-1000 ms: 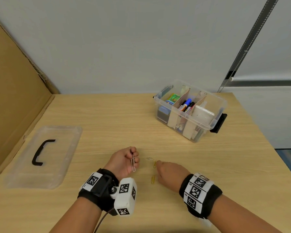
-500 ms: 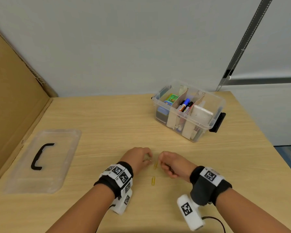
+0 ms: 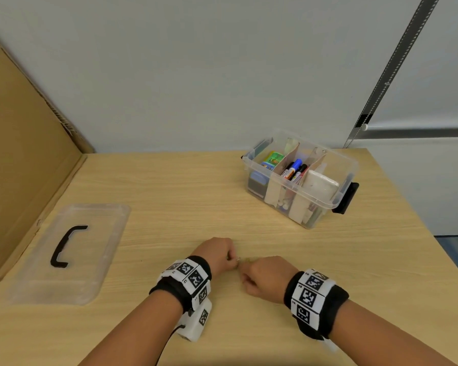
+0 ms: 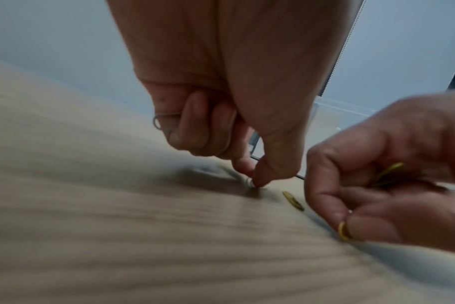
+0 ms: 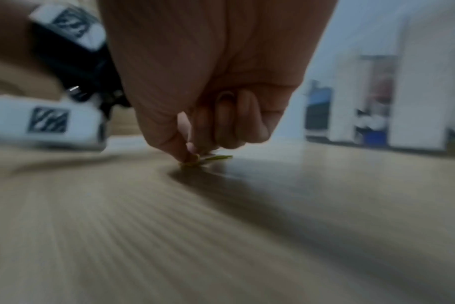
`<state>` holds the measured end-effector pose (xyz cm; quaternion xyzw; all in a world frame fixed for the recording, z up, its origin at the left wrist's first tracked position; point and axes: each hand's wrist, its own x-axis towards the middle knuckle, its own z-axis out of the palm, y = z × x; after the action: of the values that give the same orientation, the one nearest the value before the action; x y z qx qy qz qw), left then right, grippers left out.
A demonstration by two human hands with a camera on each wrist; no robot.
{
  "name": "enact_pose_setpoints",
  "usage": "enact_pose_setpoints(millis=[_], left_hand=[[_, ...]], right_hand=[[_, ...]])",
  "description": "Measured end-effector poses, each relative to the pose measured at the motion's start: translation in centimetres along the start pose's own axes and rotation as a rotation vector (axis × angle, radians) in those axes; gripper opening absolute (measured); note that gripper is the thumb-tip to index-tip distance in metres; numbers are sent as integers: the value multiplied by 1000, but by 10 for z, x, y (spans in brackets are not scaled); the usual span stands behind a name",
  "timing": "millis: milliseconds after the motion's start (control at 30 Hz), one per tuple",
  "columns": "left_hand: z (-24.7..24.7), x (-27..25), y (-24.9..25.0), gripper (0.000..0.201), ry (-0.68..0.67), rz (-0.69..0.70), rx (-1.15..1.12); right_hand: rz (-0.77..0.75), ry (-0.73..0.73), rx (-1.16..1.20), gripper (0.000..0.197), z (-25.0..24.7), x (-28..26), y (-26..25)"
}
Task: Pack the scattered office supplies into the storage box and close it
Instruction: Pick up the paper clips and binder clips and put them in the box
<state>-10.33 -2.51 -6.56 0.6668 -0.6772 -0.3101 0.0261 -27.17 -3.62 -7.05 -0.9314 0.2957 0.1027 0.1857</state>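
My left hand (image 3: 232,260) is palm down at the table's front middle. Its curled fingers hold one silver paper clip (image 4: 164,121), while thumb and forefinger pinch a second silver clip (image 4: 249,183) against the wood. Just to its right, my right hand (image 3: 245,274) pinches a yellow paper clip (image 5: 195,161) on the tabletop and holds more yellow clips (image 4: 387,170) in its palm. Another yellow clip (image 4: 292,200) lies loose between the hands. The clear storage box (image 3: 351,165) stands open at the back right, apart from both hands.
The box's clear lid (image 3: 95,273) with a black handle (image 3: 64,245) lies flat at the left. A cardboard panel (image 3: 24,167) stands along the left edge. The box holds markers (image 3: 294,169), a white block (image 3: 319,184) and cardboard dividers. Black latch (image 3: 347,198) sticks out on its right.
My left hand turned palm down and dropped onto the second silver clip. My right hand drew back towards me onto the nearer yellow clip, which it now covers.
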Motion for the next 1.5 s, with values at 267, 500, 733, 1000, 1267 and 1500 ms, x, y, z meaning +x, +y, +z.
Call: enact_pose_setpoints(millis=[267, 500, 733, 1000, 1267, 1500], left_hand=[[-11, -20, -28, 5, 242, 17, -385], [-14, -35, -42, 6, 311, 16, -328], [-18, -44, -53, 5, 353, -13, -304], [-21, -47, -54, 5, 378, -17, -344], [-32, -44, -36, 9, 407, 30, -343], [-27, -45, -20, 12, 428, 42, -345]], right_hand=[[297, 54, 1691, 26, -12, -10, 25], [273, 15, 1177, 18, -16, -2, 17], [80, -85, -50, 29, -18, 7, 17], [191, -210, 64, 8, -26, 24, 17], [242, 9, 92, 3, -39, 6, 13], [428, 536, 77, 8, -133, -53, 40]])
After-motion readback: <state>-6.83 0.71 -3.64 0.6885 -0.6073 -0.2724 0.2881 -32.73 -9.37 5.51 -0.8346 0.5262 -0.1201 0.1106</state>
